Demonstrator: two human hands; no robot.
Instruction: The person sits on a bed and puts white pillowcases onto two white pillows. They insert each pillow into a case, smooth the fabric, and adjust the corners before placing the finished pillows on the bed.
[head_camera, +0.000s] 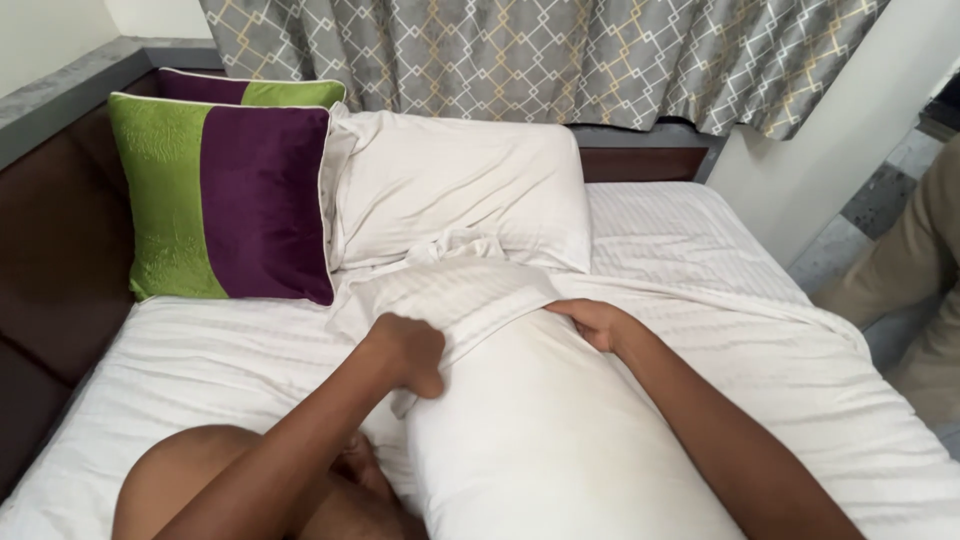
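A: What is nearest to the camera?

B: A bare knee (185, 480) at the bottom left, and a white pillow (560, 440) that lies lengthwise on the bed (200, 370), its near end out of the frame.

A: Where are the hands?

B: Both are at the far end of the pillow. The left hand (408, 352) is closed in a fist on the edge of the striped white case (450, 295), on the left side of the pillow. The right hand (590, 322) grips the case edge on the right side, fingers curled around it. The case covers only the far end of the pillow; the rest of the pillow is bare.

A: And behind that?

B: A second white pillow (460, 185) leans at the head of the bed, just beyond the case. To its left stands a green and purple cushion (225, 200), and another one (250, 92) is partly hidden behind it. A dark headboard (50, 240) runs along the left. Farthest is a grey patterned curtain (540, 55). At the right edge I see a part of another person in beige clothing (920, 270).
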